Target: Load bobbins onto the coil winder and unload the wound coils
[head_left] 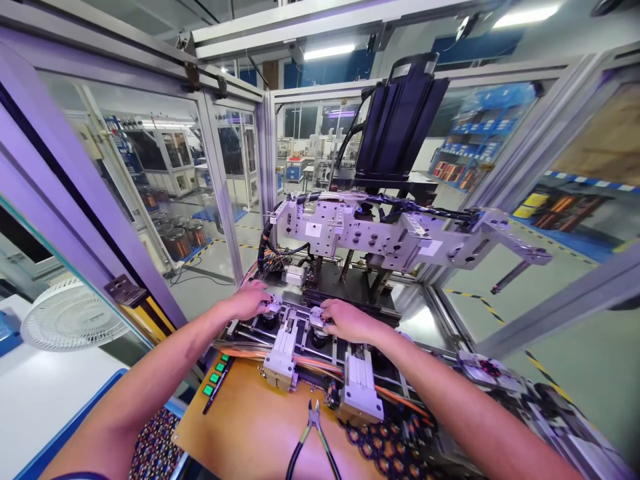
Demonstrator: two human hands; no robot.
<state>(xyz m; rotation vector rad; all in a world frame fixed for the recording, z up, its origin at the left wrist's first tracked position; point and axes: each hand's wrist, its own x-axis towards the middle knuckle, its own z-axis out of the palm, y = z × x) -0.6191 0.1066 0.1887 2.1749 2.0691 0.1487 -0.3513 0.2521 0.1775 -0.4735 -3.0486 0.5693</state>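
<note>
Tan work board [240, 427] fills the near edge, and on it lies a pair of cutting pliers [314, 415], its handles toward the person and its tips pointing away. To the left, a row of four green buttons [214, 378] runs beside a thin black stick [217, 385]; on the right, dark ring-shaped pieces [383, 445] sit clustered. Just past the board stand two metal blocks [281, 360], with orange cables [320, 363] strung between them.

Beyond these, both hands reach into the machine. The left hand [249, 300] has its fingers bent at the left silvery piece [273, 305], which sits above a dark round part. The right hand [345, 319], thumb and fingers curled, touches the right silvery piece [316, 317], likewise above a dark round part. Whether either hand grips firmly, I cannot tell.

Farther back, a long drilled metal plate [320, 230] spans the machine beneath a big black motor [400, 127]. Outside the metal frame, copper-coloured spools [180, 240] stand on the floor at left, and blue shelves [470, 147] rise at right.
</note>
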